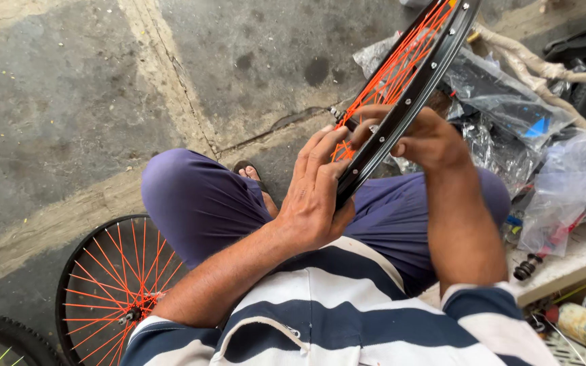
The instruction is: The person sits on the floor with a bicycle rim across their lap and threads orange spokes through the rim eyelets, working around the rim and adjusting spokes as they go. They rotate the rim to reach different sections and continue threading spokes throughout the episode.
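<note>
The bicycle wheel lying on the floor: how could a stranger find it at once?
Start at the purple-trousered knee and look down-left on the concrete floor. There lies a black bicycle rim with orange spokes, untouched. Unlike its twin, the black orange-spoked wheel, no hand grips it.

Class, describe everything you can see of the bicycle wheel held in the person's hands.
The bicycle wheel has a glossy black, metal-looking rim with small holes and bright orange spokes meeting at a hub. It carries no tyre. It is seen nearly edge-on, tilted above the lap, its top cut off by the frame. The left hand grips its lower rim, and the right hand holds it from the other side, fingers among the spokes.
</note>
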A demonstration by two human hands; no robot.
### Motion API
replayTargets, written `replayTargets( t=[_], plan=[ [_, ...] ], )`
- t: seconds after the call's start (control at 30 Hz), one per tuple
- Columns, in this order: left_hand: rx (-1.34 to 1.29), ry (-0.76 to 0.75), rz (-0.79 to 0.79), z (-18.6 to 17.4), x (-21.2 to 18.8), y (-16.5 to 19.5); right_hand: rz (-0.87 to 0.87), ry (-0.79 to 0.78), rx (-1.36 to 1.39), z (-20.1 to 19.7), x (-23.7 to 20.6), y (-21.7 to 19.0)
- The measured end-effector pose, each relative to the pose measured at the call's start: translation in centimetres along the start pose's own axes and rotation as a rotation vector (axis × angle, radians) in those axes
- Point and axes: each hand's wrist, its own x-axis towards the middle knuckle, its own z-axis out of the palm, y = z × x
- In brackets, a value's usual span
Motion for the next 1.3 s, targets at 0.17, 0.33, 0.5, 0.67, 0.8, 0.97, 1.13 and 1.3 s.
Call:
replayTargets(
  t=[0.17,0.33,0.5,0.67,0.8,0.97,1.13,1.3],
  plan=[
    [0.032,0.011,-0.005,-0.2,-0.1,-0.3,-0.155,0.281,-0.281,2.6,-0.1,1.0],
    [0.031,0.027,-0.025,-0.3,0.0,-0.2,-0.470,0.700,-0.708,5.8,0.4,4.8],
    [0.032,0.030,-0.011,-0.3,0.1,0.0,-0.529,0.592,-0.900,4.7,0.5,4.0],
    [-0.004,0.009,0.005,-0.9,1.0,0.4,-0.591,0.677,-0.923,5.2,0.4,4.5],
    [-0.053,-0.010,-0.013,-1.5,4.5,-0.1,-0.563,0.691,-1.104,5.5,0.2,5.5],
    [-0.253,-0.250,-0.488,-1.6,6.9,-0.5,-0.559,0.733,-0.545,3.6,-0.5,5.3],
    [-0.414,-0.142,-0.283,-1.6,3.1,-0.3,-0.475,0.722,-0.372,1.2,-1.4,5.9],
    [-0.326,-0.105,-0.206,-1.1,0.2,-0.7,-0.482,0.629,-0.165,0.4,-0.8,6.8]
  ],
)
